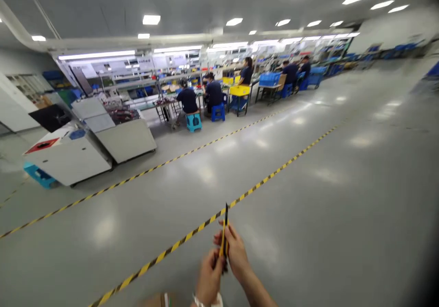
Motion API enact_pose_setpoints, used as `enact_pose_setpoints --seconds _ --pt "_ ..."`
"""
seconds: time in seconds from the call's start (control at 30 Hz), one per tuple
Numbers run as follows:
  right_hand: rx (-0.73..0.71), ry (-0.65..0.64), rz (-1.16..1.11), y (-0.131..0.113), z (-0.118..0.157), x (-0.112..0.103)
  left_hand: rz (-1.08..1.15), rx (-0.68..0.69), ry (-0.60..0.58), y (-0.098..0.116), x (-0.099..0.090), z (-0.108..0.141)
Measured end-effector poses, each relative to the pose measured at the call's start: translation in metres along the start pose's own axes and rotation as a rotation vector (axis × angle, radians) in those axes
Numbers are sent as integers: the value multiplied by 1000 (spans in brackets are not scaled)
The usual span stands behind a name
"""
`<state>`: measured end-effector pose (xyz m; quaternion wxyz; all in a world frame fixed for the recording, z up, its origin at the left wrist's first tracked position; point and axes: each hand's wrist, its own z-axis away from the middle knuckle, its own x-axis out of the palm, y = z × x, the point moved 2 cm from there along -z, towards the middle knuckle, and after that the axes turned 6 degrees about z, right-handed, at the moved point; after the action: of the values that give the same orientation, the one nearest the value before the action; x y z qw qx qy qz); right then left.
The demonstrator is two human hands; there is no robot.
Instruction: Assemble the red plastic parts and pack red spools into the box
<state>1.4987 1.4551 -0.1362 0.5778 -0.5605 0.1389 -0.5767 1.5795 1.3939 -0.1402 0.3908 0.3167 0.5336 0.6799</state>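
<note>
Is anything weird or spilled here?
Nothing stands out as spilled or broken. The shiny patches on the floor look like reflected ceiling lights, not puddles. White cabinets at left seem tilted, probably from the camera angle. The held yellow-black tool is too blurred to check.

Ceiling lamps: bright, washed-out white panels.
Bench lights: long glowing tubes above the worktables.
Floor: glossy, dotted with soft glare.
Workers: smeared, fine detail lost.
Cabinet: stretched and leaning near the left side.
Left hand, right hand: evenly lit, slightly blurred.
Right edge: darkened corners.
</note>
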Motion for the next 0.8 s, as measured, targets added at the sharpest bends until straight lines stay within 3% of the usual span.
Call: enact_pose_setpoints --seconds 0.13,0.3,0.57,0.67,0.8 --pt "22 -165 -83 -47 -88 57 9 76 127 25 -25 -77" --pt "47 -254 -88 -68 -215 112 18 94 192 64 -63 -206" --pt "37 -409 25 -112 -410 203 36 85 259 151 -122 -394" --pt "22 -484 49 -111 -490 227 47 71 272 160 -145 -469" --pt "60 -573 51 -104 -608 263 86 41 309 160 -176 -588"
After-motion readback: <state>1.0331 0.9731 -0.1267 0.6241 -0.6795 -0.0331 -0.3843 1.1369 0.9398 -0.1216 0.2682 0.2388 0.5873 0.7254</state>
